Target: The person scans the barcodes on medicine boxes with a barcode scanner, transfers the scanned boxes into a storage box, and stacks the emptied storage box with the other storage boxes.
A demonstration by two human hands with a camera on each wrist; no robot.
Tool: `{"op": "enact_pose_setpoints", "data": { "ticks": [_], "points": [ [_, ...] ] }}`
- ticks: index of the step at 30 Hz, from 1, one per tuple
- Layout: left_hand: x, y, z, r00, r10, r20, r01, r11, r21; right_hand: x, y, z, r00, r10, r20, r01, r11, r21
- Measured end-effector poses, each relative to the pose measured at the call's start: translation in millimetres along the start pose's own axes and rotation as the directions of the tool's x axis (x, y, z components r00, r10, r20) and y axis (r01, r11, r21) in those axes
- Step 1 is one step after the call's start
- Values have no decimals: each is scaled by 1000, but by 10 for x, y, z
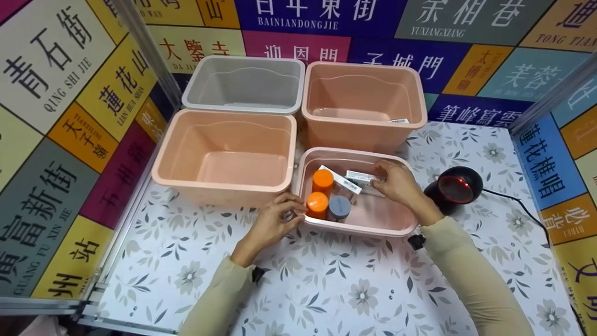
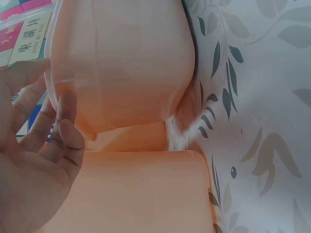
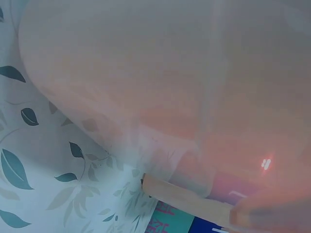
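Observation:
A shallow pink bin (image 1: 361, 228) stands at the front middle of the table in the head view. My left hand (image 1: 275, 221) grips its left rim, with the fingers at the edge in the left wrist view. Inside it, two orange-capped bottles (image 1: 317, 204) and a grey-capped bottle (image 1: 339, 207) stand at the left. A white box (image 1: 344, 181) leans beside them. My right hand (image 1: 400, 184) reaches into the bin and pinches the right end of a small printed box (image 1: 357, 176). In the right wrist view the bin's wall hides most of that hand.
Behind stand a grey bin (image 1: 242, 110), a deep peach bin (image 1: 224, 183) at left and another peach bin (image 1: 361, 133) at right, holding a small white item (image 1: 399, 121). A black scanner (image 1: 459, 184) with a red light and cable (image 1: 517, 199) stands at right.

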State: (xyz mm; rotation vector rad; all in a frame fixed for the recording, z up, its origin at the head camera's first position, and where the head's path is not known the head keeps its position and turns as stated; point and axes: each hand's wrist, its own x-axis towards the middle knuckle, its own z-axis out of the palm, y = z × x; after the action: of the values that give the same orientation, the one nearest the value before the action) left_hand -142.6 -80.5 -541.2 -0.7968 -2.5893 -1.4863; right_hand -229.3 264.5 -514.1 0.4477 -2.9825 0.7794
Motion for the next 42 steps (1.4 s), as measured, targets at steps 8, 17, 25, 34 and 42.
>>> {"op": "enact_pose_setpoints", "data": {
  "ticks": [8, 17, 25, 34, 42],
  "points": [
    [-1, 3, -1, 1000, 3, -3, -3, 1000, 0, 27, -1, 8, 999, -8, 31, 9, 1000, -24],
    [1, -8, -3, 1000, 11, -6, -11, 1000, 6, 58, 11, 48, 998, -31, 46, 34, 998, -52],
    [0, -17, -3, 1000, 20, -18, -20, 1000, 22, 76, 8, 85, 999, -15, 47, 18, 997, -80],
    [-4, -19, 6, 999, 36, -21, -36, 999, 12, 87, 18, 111, 998, -28, 49, 31, 996, -80],
    [5, -25, 10, 999, 42, -27, -41, 999, 15, 79, 24, 119, 997, -55, 47, 59, 995, -86]
  ]
}}
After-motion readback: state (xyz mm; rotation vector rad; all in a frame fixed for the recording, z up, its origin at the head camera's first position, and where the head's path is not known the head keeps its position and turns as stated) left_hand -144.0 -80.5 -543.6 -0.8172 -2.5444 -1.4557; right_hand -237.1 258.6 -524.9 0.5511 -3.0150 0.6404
